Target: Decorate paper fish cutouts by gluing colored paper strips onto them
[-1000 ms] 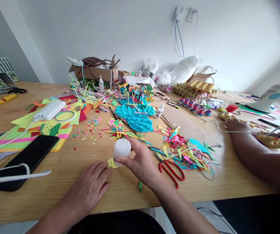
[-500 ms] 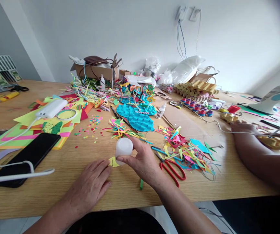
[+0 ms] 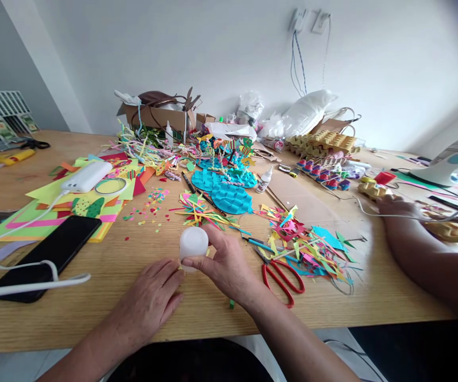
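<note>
My right hand (image 3: 225, 265) grips a white glue bottle (image 3: 193, 244), tipped down toward the wooden table (image 3: 332, 307) near its front edge. My left hand (image 3: 149, 302) lies flat on the table just left of the bottle, fingers stretched toward its tip. The small yellow paper piece under the bottle is now mostly hidden by the bottle and my fingers. Red-handled scissors (image 3: 282, 278) lie just right of my right hand.
A black phone (image 3: 49, 254) with a white cable lies at the left by coloured paper sheets (image 3: 49, 212) and a white power bank (image 3: 87, 176). Paper scraps (image 3: 308, 244), blue paper shapes (image 3: 229, 196) and a cardboard box (image 3: 155, 116) fill the middle. Another person's arm (image 3: 420, 249) rests at the right.
My right hand has shifted the white bottle a little to the left, over the yellow paper piece, which is now covered. My left hand has stayed flat in place.
</note>
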Demonstrator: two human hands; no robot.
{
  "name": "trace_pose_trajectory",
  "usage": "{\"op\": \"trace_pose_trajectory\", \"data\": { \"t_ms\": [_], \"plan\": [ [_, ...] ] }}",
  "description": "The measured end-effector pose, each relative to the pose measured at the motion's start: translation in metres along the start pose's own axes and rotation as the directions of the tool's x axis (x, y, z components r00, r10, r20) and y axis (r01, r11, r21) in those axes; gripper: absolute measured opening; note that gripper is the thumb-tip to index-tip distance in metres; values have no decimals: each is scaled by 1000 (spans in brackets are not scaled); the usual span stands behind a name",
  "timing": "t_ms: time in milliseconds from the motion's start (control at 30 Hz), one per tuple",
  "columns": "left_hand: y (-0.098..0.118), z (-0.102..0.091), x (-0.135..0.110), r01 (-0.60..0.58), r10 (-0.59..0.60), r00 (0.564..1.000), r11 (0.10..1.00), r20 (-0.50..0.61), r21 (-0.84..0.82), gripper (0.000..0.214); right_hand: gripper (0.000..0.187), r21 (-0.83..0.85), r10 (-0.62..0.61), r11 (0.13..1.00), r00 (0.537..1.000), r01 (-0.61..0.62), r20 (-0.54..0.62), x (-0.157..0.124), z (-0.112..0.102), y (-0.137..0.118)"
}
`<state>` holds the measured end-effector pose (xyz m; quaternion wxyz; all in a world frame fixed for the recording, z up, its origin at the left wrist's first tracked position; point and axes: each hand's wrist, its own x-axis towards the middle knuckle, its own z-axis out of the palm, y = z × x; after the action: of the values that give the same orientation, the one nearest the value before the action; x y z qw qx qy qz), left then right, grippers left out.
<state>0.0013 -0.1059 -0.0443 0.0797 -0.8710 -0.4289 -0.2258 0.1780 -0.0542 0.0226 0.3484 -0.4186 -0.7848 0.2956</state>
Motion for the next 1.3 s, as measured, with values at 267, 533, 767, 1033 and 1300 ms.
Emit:
{"op": "trace_pose_trajectory", "data": {
  "t_ms": [267, 533, 767, 1033, 1300],
  "plan": [
    [0, -1, 1, -8, 7, 1000, 1000, -18, -10, 19, 24, 31, -18, 999, 999, 19, -52, 0, -1, 3],
    [0, 0, 0, -20, 20, 1000, 1000, -9, -10, 22, 25, 32, -14, 999, 999, 16, -42, 0, 1, 3],
    [1, -2, 2, 5, -5, 1000, 1000, 7, -21, 21, 23, 13, 22, 1000, 997, -22, -73, 4, -7, 8],
    [1, -1, 1, 3, -3, 1000, 1000, -14, 12, 23, 26, 11, 9, 1000, 997, -9, -77, 13, 0, 7],
    [-1, 0, 0, -1, 1, 1000, 1000, 6, -2, 22, 23, -33, 25, 999, 994, -29, -111, 5, -9, 10]
  ]
}}
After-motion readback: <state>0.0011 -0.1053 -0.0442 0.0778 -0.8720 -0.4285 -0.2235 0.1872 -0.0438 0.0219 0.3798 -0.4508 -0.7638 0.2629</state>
